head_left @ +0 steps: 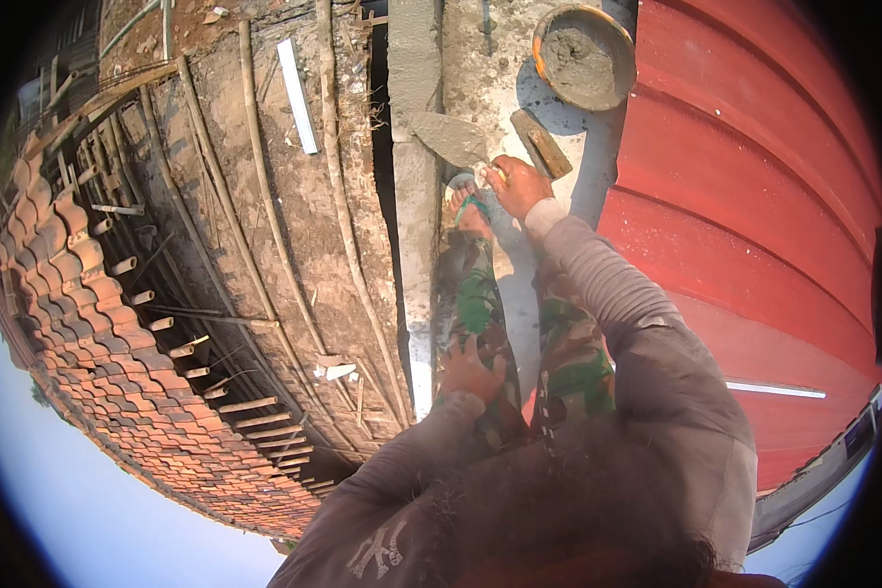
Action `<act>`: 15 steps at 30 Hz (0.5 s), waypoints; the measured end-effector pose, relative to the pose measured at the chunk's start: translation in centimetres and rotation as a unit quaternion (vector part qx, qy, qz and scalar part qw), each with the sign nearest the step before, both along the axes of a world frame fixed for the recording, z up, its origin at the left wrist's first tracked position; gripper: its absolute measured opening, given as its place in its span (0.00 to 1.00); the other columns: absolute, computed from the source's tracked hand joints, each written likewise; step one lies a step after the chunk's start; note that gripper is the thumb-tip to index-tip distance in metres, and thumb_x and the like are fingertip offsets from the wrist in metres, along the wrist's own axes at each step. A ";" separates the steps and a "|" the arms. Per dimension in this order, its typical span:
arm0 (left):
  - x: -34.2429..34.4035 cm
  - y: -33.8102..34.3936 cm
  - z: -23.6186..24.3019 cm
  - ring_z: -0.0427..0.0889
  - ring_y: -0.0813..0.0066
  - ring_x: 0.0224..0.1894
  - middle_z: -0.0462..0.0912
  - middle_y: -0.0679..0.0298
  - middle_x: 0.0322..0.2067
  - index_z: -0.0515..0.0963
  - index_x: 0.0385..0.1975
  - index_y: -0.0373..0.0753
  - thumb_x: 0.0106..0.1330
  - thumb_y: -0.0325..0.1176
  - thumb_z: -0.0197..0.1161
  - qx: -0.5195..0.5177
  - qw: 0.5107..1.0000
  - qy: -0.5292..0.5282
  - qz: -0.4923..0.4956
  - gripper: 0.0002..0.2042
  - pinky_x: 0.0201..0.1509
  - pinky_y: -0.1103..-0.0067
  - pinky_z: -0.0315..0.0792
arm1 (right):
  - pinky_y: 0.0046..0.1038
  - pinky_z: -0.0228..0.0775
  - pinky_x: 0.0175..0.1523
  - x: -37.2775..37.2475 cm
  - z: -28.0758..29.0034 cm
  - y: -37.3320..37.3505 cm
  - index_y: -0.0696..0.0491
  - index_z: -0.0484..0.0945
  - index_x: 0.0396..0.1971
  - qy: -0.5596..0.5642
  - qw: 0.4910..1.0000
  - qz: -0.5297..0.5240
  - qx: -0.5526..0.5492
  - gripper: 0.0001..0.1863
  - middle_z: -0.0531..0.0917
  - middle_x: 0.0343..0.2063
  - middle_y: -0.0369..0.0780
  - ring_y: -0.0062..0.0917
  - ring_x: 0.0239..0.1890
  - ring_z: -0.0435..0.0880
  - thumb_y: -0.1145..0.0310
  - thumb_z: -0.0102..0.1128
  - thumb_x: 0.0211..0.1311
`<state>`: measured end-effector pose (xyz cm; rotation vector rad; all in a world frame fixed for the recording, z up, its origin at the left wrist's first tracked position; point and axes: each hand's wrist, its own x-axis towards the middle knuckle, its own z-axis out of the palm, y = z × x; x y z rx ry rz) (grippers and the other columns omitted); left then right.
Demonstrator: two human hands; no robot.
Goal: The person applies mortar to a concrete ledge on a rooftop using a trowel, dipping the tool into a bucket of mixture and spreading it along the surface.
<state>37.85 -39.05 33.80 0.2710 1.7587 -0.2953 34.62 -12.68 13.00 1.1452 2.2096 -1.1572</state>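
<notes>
My right hand (522, 186) is closed around the handle of a trowel (448, 137). Its mortar-smeared blade points left, over the top of a narrow wall (416, 225). Grey wet mortar (415, 59) coats the far stretch of that wall top. On my camouflage-trousered leg (480, 299) rests my left hand (472, 372), fingers spread and holding nothing. Just beyond my right hand lies a wooden float (540, 143). Farther off stands a round bucket (539, 37) with mortar (583, 64) inside. My sandalled foot (470, 214) is beside the wall, close to the trowel.
Red corrugated metal roofing (745, 196) slopes along my right. Left of the wall runs a dark gap (384, 186), then a lower surface with bamboo poles (265, 196) and a white strip (297, 96). A clay-tiled roof (98, 323) edges the far left.
</notes>
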 end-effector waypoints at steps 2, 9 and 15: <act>0.8 -0.7 -0.6 0.60 0.43 0.74 0.58 0.49 0.74 0.64 0.71 0.44 0.65 0.57 0.59 -0.001 1.000 0.010 -0.001 0.37 0.71 0.49 0.63 | 0.46 0.73 0.59 1.5 0.6 2.6 0.51 0.79 0.53 0.005 0.991 -0.106 0.083 0.20 0.84 0.50 0.49 0.46 0.54 0.83 0.52 0.54 0.73; 1.4 -0.9 -1.2 0.61 0.44 0.73 0.60 0.47 0.73 0.65 0.71 0.45 0.63 0.57 0.60 0.007 0.999 0.019 -0.038 0.38 0.70 0.49 0.63 | 0.44 0.77 0.60 4.3 -9.3 21.2 0.58 0.79 0.54 -0.257 0.919 -0.157 0.254 0.20 0.82 0.55 0.53 0.46 0.58 0.83 0.64 0.56 0.67; 2.3 -1.2 -1.4 0.62 0.43 0.72 0.60 0.46 0.72 0.66 0.70 0.44 0.63 0.56 0.61 0.016 0.999 0.025 -0.032 0.37 0.68 0.49 0.65 | 0.42 0.77 0.61 1.8 -14.1 22.4 0.51 0.86 0.53 -0.268 0.955 -0.054 0.113 0.21 0.83 0.58 0.48 0.42 0.61 0.82 0.57 0.55 0.68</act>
